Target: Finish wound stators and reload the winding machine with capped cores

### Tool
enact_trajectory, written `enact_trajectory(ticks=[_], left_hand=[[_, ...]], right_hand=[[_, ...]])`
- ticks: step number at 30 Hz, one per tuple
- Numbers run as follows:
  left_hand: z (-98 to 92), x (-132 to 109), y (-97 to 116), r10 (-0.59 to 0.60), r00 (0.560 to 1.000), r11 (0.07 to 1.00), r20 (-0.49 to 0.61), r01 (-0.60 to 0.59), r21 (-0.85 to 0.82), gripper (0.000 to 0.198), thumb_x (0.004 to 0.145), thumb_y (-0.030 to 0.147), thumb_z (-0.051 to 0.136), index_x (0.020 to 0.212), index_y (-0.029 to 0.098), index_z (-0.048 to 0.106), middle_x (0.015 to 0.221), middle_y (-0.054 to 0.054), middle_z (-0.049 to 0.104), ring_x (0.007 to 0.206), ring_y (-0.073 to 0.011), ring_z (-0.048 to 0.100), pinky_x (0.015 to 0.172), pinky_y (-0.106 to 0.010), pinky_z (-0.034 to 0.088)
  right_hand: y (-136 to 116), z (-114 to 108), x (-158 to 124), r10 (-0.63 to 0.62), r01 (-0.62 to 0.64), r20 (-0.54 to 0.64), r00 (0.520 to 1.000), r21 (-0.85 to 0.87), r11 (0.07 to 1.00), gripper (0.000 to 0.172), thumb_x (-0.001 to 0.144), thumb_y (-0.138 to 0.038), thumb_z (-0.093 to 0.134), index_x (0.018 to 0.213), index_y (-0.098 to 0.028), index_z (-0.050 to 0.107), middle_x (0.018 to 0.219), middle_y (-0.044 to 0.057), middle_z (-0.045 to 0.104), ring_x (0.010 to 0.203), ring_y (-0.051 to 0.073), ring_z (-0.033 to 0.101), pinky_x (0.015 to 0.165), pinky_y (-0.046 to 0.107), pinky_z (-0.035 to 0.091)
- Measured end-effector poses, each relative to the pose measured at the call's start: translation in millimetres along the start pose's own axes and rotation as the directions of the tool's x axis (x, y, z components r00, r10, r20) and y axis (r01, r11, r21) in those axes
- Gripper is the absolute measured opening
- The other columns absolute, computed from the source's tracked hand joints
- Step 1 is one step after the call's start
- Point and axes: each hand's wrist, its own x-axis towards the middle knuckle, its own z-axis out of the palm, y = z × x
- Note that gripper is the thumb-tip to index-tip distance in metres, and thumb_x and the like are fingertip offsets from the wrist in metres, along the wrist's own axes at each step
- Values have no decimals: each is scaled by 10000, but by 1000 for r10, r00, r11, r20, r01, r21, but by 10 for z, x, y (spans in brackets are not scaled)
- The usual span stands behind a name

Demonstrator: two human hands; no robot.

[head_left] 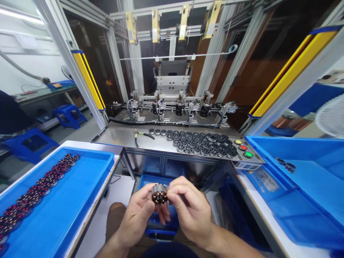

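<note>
Both hands are low centre in the head view, over the lap. The left hand and right hand share one wound stator.
- Stator: small dark ring with copper coils showing on the face turned toward the camera. It sits between the two hands, pinched at its edges, in the air and not resting on anything.
- Left hand: palm turned inward, thumb on the stator's left rim, fingers curled beneath and behind it. The grip is narrow and closed on the part.
- Right hand: back of the hand toward the camera, fingertips closed on the right rim. Also a narrow grip holding the part. I can't tell exactly how many fingers make contact.
- A blue bin lies just beyond and below the hands.

Surroundings:
- The left blue tray holds a diagonal double row of wound stators with reddish copper. It is well apart from the hands.
- The right blue tray holds a few dark cores near its far edge.
- The steel bench ahead carries a heap of black unwound cores and pliers to the left of the heap.
- The yellow button, red button and green button are at the bench's right end.
- The winding machine stands behind the bench, with parts mounted on its stations.
</note>
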Motion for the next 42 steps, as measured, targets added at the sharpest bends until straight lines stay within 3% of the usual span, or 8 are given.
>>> enact_trajectory(ticks=[6,10,16,22,26,31,36,42], left_hand=[[-28,14,23,118,993,993,4,-118,-25,374,869,453,632,1197,276,667,845,-57,696,685,-165,679,539,-229,552],[-55,-7,47,260,964,956,-58,-248,157,229,853,356,680,1066,278,715,1147,-90,644,893,-208,681,746,-327,587],[-16,11,70,356,930,932,-92,-346,104,346,735,314,811,1043,308,653,1034,-27,703,1212,-269,602,1013,-403,494],[-11,41,17,-117,991,993,71,117,-7,422,765,547,716,934,174,618,703,-23,686,583,-130,680,497,-172,516],[-7,41,-34,-44,998,998,45,47,-49,292,830,365,720,1046,232,575,733,1,718,596,-126,706,500,-152,520],[41,37,-47,134,990,990,-54,-130,61,292,810,329,742,1063,262,612,824,10,707,676,-118,707,584,-167,552],[37,2,-82,445,892,832,-81,-379,405,410,753,138,789,1109,272,635,1080,-29,693,957,-159,694,815,-222,576],[-28,-15,-98,532,846,678,45,-458,575,587,754,7,736,1245,283,569,1137,-28,688,1061,-160,664,934,-237,546]], right_hand=[[-11,-37,15,36,-36,30,999,4,999,162,898,-134,553,762,-186,622,674,27,615,637,158,599,561,268,484],[-19,-29,39,138,-141,41,990,60,988,212,905,-163,567,698,-182,609,650,18,589,620,147,577,546,258,465],[9,-53,45,129,-144,110,986,144,979,210,925,-164,550,721,-179,599,659,11,568,578,127,559,506,234,470],[61,-164,14,-175,180,154,972,-19,983,109,921,-107,543,909,-191,612,734,37,629,674,148,611,582,251,515],[61,-191,-15,-170,183,148,974,-78,980,113,929,-117,536,909,-191,619,726,39,630,669,152,609,581,261,509],[56,-116,-33,105,-108,49,993,55,993,190,926,-200,571,744,-180,621,683,24,599,639,142,576,577,256,468],[110,-8,-57,503,-537,199,841,411,736,391,885,-392,641,579,-165,554,602,-14,521,536,97,486,530,225,397],[175,54,-99,670,-712,354,652,589,382,448,723,-507,783,574,-148,561,548,-35,514,439,51,398,418,183,292]])
